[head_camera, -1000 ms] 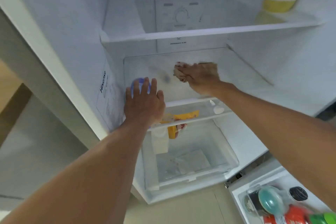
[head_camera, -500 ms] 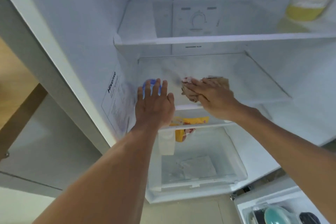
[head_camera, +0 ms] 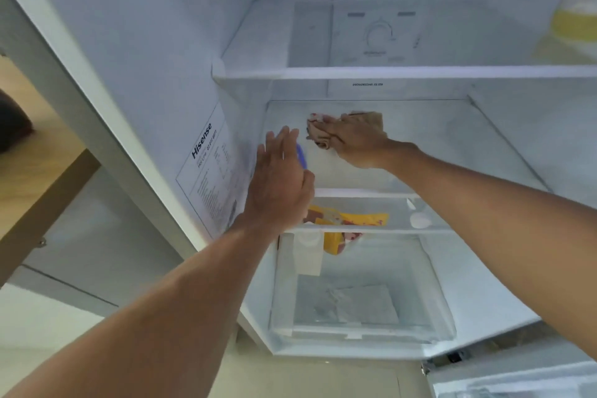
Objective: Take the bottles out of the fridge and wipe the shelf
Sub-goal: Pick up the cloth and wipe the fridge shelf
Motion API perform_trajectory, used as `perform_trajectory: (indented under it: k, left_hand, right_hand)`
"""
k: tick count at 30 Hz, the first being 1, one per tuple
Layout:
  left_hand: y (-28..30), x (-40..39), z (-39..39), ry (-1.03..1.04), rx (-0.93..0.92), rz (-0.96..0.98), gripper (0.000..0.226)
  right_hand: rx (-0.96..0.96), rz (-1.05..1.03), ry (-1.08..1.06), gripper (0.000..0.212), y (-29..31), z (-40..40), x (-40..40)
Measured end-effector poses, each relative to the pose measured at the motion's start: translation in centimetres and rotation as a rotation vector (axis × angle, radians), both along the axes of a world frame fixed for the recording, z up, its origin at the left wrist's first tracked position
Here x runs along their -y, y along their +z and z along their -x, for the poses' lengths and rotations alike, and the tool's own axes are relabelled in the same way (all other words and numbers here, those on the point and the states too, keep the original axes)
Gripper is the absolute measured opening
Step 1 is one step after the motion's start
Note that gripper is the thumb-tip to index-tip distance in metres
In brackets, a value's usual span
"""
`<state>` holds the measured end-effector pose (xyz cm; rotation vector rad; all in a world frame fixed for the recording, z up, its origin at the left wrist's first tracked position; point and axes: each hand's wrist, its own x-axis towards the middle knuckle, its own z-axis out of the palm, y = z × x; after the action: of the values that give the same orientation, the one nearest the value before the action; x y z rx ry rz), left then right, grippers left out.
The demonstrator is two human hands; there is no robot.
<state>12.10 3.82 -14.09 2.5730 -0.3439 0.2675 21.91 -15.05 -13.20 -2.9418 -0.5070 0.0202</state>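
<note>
My right hand [head_camera: 357, 139] presses a bunched cloth [head_camera: 318, 136] onto the shelf [head_camera: 436, 139]; my left hand [head_camera: 277, 184], fingers spread, covers something blue [head_camera: 302, 155] beside it.

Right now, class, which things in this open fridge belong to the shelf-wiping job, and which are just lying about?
Part of the job:
crumpled tan cloth under the right hand
clear glass shelf
left hand
yellow plastic bottle

Lying about:
yellow food packet
clear plastic drawer

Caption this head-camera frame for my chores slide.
Right hand wipes the fridge shelf with a cloth.
</note>
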Motion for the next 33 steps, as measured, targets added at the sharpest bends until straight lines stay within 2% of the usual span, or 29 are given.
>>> perform_trajectory:
  k: [2, 3, 5, 7, 8, 9, 12, 14, 15, 18, 20, 22, 24, 27, 30, 33]
  left_hand:
    - [2.6, 0.8, 2.8, 0.002, 0.216, 0.178, 0.045]
    - [4.2, 1.1, 4.2, -0.003, 0.355, 0.191, 0.037]
    - [8.2, 1.3, 6.2, -0.028, 0.596, 0.202, 0.026]
    - [12.6, 0.6, 5.9, -0.021, 0.732, 0.215, 0.022]
    - [14.4, 0.1, 4.9, 0.002, 0.737, 0.166, 0.024]
    - [15.9, -0.3, 3.7, 0.035, 0.682, 0.070, 0.028]
    - [18.1, -0.7, -0.5, 0.037, 0.261, -0.215, 0.048]
    - [18.2, -0.6, -3.0, -0.033, 0.015, -0.397, 0.056]
    - [18.1, -0.6, -3.9, -0.071, -0.043, -0.472, 0.059]
    - [17.8, -0.7, -4.8, -0.128, -0.052, -0.599, 0.073]
    - [17.6, -0.6, -4.7, -0.124, -0.064, -0.574, 0.060]
    - [17.8, -0.3, -4.6, -0.125, -0.066, -0.543, 0.051]
    - [17.9, -0.2, -4.6, -0.114, -0.079, -0.516, 0.051]
    - [17.8, -0.3, -5.2, -0.145, -0.083, -0.536, 0.052]
    - [17.7, -0.5, -5.3, -0.149, -0.077, -0.552, 0.066]
    - [17.6, -0.4, -5.4, -0.081, -0.098, -0.446, 0.061]
  right_hand:
    - [-0.065, 0.037, -0.078, 0.048, 1.5, -0.9, -1.3]
    - [-0.090, 0.043, -0.130, 0.045, 2.5, -0.7, -2.2]
    - [-0.060, 0.033, -0.170, 0.026, 3.9, 0.3, -3.7]
    - [0.014, 0.021, -0.125, 0.028, 5.1, 1.7, -5.1]
    - [0.029, 0.021, -0.075, 0.027, 4.9, 2.0, -5.6]
    - [0.019, 0.024, 0.012, 0.021, 4.5, 2.7, -6.0]
    - [0.018, 0.020, 0.242, 0.059, 1.4, 4.1, -4.6]
    - [0.004, -0.028, 0.257, 0.066, -0.2, 4.4, -2.5]
    - [0.027, -0.005, 0.237, 0.066, -0.8, 3.8, -1.5]
    - [0.070, 0.121, 0.018, 0.057, -0.2, 0.6, -1.4]
    - [0.046, 0.104, -0.078, 0.045, 0.9, -1.0, -3.4]
    - [0.036, 0.087, -0.019, 0.038, 1.1, -0.6, -6.7]
    - [0.007, 0.052, 0.101, 0.045, 0.3, 1.8, -8.8]
    - [0.050, -0.040, 0.200, 0.052, -0.6, 6.2, -6.6]
    - [0.036, -0.010, 0.000, 0.049, -0.6, 4.4, -3.8]
    - [0.019, -0.009, -0.208, 0.043, 1.1, -0.5, -4.8]
